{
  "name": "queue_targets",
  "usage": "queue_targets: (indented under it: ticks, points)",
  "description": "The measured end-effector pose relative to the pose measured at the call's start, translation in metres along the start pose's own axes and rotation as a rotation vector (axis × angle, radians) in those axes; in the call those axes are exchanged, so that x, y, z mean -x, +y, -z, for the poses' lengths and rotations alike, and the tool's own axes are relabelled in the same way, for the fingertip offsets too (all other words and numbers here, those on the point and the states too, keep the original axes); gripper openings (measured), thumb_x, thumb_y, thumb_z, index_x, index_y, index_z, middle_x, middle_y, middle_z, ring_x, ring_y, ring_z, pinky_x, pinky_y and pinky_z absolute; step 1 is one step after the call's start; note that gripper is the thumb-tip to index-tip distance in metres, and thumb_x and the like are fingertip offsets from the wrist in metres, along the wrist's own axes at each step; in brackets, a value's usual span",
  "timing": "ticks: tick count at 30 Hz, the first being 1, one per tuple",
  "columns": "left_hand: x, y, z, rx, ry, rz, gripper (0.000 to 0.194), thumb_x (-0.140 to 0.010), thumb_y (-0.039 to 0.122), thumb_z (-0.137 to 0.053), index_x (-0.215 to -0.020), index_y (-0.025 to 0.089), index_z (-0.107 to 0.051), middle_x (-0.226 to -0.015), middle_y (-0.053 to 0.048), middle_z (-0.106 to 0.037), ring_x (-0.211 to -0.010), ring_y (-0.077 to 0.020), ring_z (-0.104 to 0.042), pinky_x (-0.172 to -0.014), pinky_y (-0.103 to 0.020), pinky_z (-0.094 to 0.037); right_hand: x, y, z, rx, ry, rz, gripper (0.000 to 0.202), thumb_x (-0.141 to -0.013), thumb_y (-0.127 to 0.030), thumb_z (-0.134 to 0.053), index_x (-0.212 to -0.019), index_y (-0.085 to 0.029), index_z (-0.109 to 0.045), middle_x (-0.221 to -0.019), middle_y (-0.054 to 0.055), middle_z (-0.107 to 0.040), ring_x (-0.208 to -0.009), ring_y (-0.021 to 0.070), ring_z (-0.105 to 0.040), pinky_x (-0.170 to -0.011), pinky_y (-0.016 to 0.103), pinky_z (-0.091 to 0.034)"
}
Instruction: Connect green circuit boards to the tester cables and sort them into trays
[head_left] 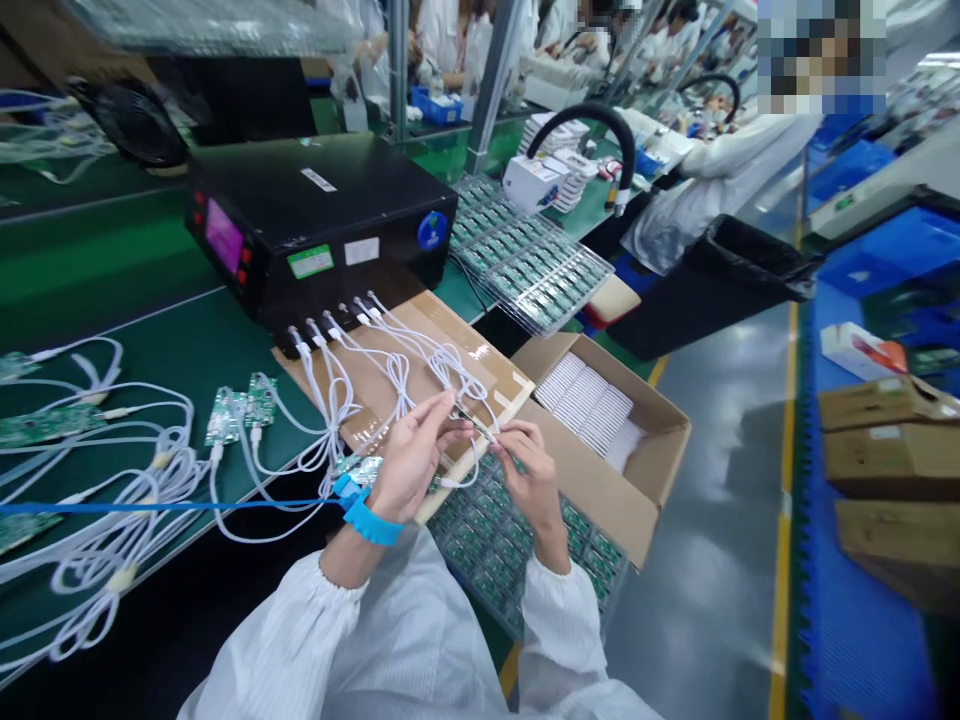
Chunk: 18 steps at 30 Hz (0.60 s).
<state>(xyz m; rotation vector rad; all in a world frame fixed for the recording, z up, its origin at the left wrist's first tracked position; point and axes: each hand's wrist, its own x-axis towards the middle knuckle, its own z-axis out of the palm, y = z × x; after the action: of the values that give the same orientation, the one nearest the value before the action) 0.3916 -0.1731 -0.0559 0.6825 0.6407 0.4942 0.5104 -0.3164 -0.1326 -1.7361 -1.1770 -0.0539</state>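
Left hand [416, 450]: one. Right hand [531, 470]: one. Thin held piece [475, 421]: one. Blue wristband [376, 523]: one. Black instrument box [330, 205]: one. Trays [577, 303] of circuit boards [537, 262]: two. Open carton [661, 465] of white pieces [581, 400]: one. Black bin [679, 295]: one.

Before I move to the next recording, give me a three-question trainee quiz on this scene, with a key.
1. Which hand's wrist wears the blue strap?
2. True or false: the lit screen on the black unit is green.
3. Multiple choice: the open cardboard box holds (a) coiled cables, (b) white pieces in rows, (c) green circuit boards.

Key: 1. the left hand; 2. false, it glows purple-pink; 3. b.
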Motion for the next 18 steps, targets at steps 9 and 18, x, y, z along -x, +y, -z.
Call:
queue_targets:
  ticks: [9,18]
  points:
    - [-0.004,0.1,0.037,-0.326,0.248,-0.669,0.054,-0.079,0.036,-0.084,-0.128,0.021,-0.068,-0.135,-0.013,-0.063,-0.076,-0.013,-0.068,-0.054,-0.021,-0.054,-0.002,0.041,0.01,0.118,-0.048,0.221,0.026,-0.098,-0.02,-0.062,-0.117,-0.031,-0.077,-0.11,0.009,-0.074,-0.113,0.0301,-0.063,-0.093,0.053,-0.058]
    - [-0.055,0.17,0.088,-0.656,0.263,-0.799,0.076,-0.082,0.027,-0.075,-0.152,0.023,-0.047,-0.157,-0.022,-0.047,-0.05,-0.005,-0.059,-0.045,-0.02,-0.044,0.002,0.052,0.015,0.205,-0.009,0.288,0.023,-0.099,-0.029,-0.059,-0.114,-0.031,-0.077,-0.113,0.009,-0.073,-0.112,0.0323,-0.069,-0.085,0.051,-0.065]
